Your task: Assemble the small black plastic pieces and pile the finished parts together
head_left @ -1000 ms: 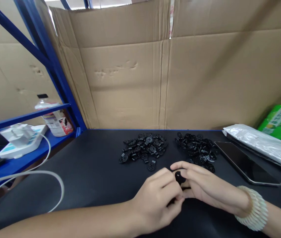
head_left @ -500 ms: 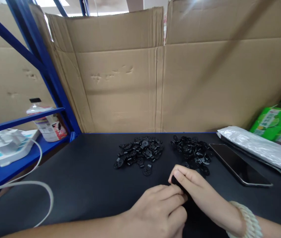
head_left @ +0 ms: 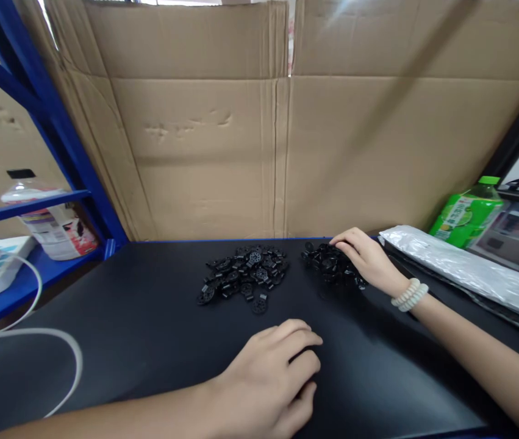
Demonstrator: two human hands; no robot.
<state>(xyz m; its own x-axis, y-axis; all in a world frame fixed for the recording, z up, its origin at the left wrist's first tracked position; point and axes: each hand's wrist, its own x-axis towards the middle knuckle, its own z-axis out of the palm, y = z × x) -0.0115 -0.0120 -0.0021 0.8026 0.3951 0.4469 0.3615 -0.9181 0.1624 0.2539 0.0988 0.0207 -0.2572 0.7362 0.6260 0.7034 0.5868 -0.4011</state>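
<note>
My left hand [head_left: 272,375] rests palm down on the black table [head_left: 149,353], its fingers bent and apart; no part shows in it. My right hand [head_left: 371,259], with pale coiled bands [head_left: 410,295] at the wrist, reaches over the right pile of small glossy black plastic parts [head_left: 327,262]. Its fingers are apart and point down at the pile's top edge, though some fingertips are hidden. Left of this pile lies another pile of black parts with round perforated discs [head_left: 245,274]. One loose disc part [head_left: 259,303] is at its front edge.
Cardboard sheets [head_left: 204,158] wall off the back. On the right lie a silvery plastic package [head_left: 451,262] and a green-labelled bottle [head_left: 467,213]. The blue rack [head_left: 99,207] at left holds a bottle [head_left: 60,228], a white power strip [head_left: 3,268] and a white cable [head_left: 74,353].
My hands have come apart. The right hand has moved forward to the right pile, and the dark part held between the hands is out of sight. The view has shifted to the right.
</note>
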